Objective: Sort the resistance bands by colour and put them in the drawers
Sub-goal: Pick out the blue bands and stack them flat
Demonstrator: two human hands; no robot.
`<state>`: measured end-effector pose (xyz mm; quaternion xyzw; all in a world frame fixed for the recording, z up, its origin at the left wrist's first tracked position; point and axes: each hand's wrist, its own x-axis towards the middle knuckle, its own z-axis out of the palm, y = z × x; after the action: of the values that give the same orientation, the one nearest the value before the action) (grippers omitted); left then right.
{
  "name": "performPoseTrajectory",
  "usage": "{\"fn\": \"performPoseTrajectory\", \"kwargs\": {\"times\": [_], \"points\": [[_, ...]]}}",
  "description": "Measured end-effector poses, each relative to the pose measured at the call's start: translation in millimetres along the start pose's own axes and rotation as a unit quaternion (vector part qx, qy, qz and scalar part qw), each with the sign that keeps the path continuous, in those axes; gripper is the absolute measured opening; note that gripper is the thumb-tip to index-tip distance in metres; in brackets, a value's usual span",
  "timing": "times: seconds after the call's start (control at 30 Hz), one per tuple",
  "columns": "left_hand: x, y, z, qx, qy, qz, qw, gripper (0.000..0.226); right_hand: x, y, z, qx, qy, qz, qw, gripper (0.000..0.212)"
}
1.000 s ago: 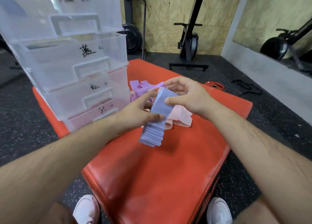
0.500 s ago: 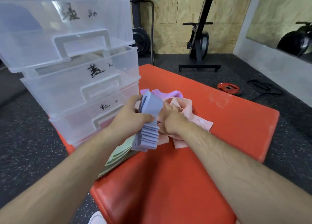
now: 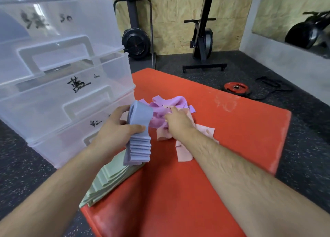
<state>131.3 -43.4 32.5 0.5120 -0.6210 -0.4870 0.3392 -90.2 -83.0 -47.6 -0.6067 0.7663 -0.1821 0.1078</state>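
Head view: the left grip (image 3: 114, 131) is clasping a folded stack of blue bands (image 3: 140, 142), holding it just right of the drawer unit (image 3: 62, 94), above the red worktop (image 3: 223, 129). The right grip (image 3: 178, 122) is resting on the purple bands (image 3: 167, 104) further right of the unit. Its fingers are hidden, so I cannot tell whether it is holding any. Green bands (image 3: 110, 176) are lying at the unit's foot.

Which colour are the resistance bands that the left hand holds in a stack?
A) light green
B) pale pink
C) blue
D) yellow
C: the left hand grips the folded blue bands, while the light green bands lie on the red mat below it and the pale pink bands lie further right.
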Motion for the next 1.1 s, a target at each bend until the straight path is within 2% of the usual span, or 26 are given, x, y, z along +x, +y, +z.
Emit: {"fn": "performPoseTrajectory", "kwargs": {"times": [0.07,0.17,0.3,0.37,0.43,0.5,0.53,0.57,0.6,0.63,0.67,0.7,0.73,0.77,0.83,0.87,0.93,1.03,1.1], "points": [[-1.0,1.2,3.9,0.0,-0.006,-0.001,1.0,0.063,-2.8,11.5,-15.7,-0.023,0.031,0.014,0.999,0.039],[-2.8,3.6,11.3,-0.013,-0.017,-0.005,1.0,0.064,-13.6,29.6,-41.8,-0.118,0.097,0.007,0.988,0.032],[-2.6,7.6,21.7,-0.008,-0.021,0.003,1.0,0.063,-25.4,57.2,-61.5,-0.113,0.172,0.031,0.978,0.027],[-0.7,7.5,26.2,-0.011,-0.023,0.0,1.0,0.061,-29.0,68.1,-63.1,-0.136,0.136,0.03,0.981,0.027],[1.0,6.4,30.6,-0.016,-0.029,-0.008,0.999,0.062,-36.5,70.6,-66.8,-0.109,-0.004,0.054,0.993,0.029],[3.7,4.0,34.7,-0.023,-0.034,-0.018,0.999,0.063,-44.4,68.1,-68.0,-0.142,-0.127,0.072,0.979,0.041],[4.5,3.7,36.6,-0.029,-0.035,-0.023,0.999,0.062,-47.9,65.0,-68.8,-0.164,-0.118,0.062,0.978,0.044],[4.5,4.0,38.2,-0.038,-0.037,-0.028,0.998,0.062,-50.5,60.0,-70.5,-0.181,-0.061,0.034,0.981,0.043],[5.0,4.1,40.0,-0.05,-0.039,-0.032,0.997,0.062,-51.2,54.1,-71.1,-0.181,0.033,-0.007,0.983,0.039],[5.3,4.5,41.6,-0.061,-0.041,-0.035,0.997,0.062,-53.1,46.2,-71.7,-0.15,0.139,-0.052,0.977,0.034],[5.8,4.8,43.4,-0.07,-0.043,-0.037,0.996,0.063,-52.1,37.2,-69.5,-0.084,0.206,-0.075,0.972,0.029],[6.5,5.1,45.0,-0.076,-0.044,-0.041,0.995,0.064,-51.4,28.1,-68.8,0.012,0.212,-0.072,0.975,0.023],[8.0,4.8,47.1,-0.083,-0.046,-0.043,0.995,0.064,-51.7,17.2,-68.6,0.139,0.151,-0.042,0.978,0.02],[9.4,4.8,48.9,-0.09,-0.047,-0.044,0.994,0.064,-53.0,7.1,-66.7,0.274,0.055,0.002,0.96,0.024],[13.6,2.9,52.2,-0.105,-0.047,-0.039,0.993,0.065,-60.7,-5.2,-62.9,0.435,-0.125,0.066,0.889,0.032],[15.5,2.0,53.6,-0.11,-0.047,-0.034,0.992,0.066,-64.0,-7.3,-61.4,0.457,-0.182,0.058,0.869,0.029],[18.4,-0.5,55.4,-0.113,-0.044,-0.021,0.992,0.065,-67.7,-8.1,-56.8,0.475,-0.218,0.04,0.852,0.028],[21.8,-4.6,59.3,-0.094,-0.033,-0.013,0.995,0.058,-66.6,-10.0,-51.6,0.509,-0.197,0.048,0.836,0.034],[22.6,-7.2,63.1,-0.069,-0.024,-0.007,0.997,0.048,-59.8,-9.8,-40.8,0.487,-0.157,0.071,0.856,0.041]]}}
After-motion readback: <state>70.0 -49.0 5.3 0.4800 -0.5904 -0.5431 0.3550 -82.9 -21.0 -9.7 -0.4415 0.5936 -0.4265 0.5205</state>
